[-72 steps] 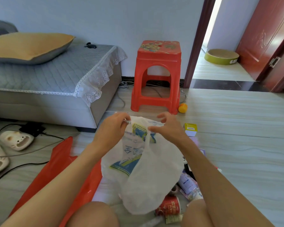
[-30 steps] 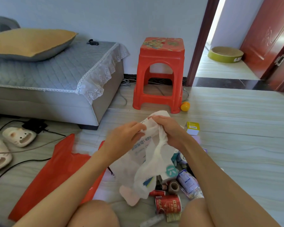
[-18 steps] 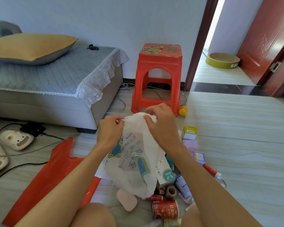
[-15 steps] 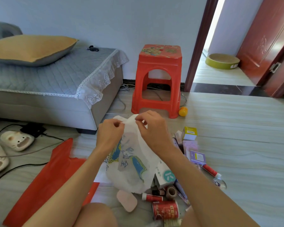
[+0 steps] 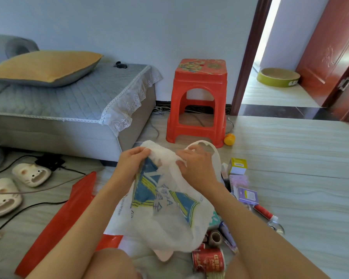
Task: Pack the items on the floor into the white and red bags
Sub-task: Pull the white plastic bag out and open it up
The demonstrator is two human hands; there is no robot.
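Since half a second back: right hand (image 5: 196, 168) shifted to 3 o'clock, spreading white bag (image 5: 165, 210) wider; left hand (image 5: 132, 164) pinching rim at 9. Both pinch thin film above floor items (image 5: 243, 195). Risk: tearing film, or handle slipping, mouth collapsing. Red bag (image 5: 68, 214) flat at 8 o'clock.

A pale blue painted wall (image 5: 149, 27) backs a pale wood-grain plank floor (image 5: 300, 158). A grey quilted lace-edged daybed (image 5: 68, 101) stands left of a red plastic stool (image 5: 197, 101). Daylight enters the dark-framed doorway (image 5: 270, 47) beside a reddish-brown wooden door (image 5: 330, 47).
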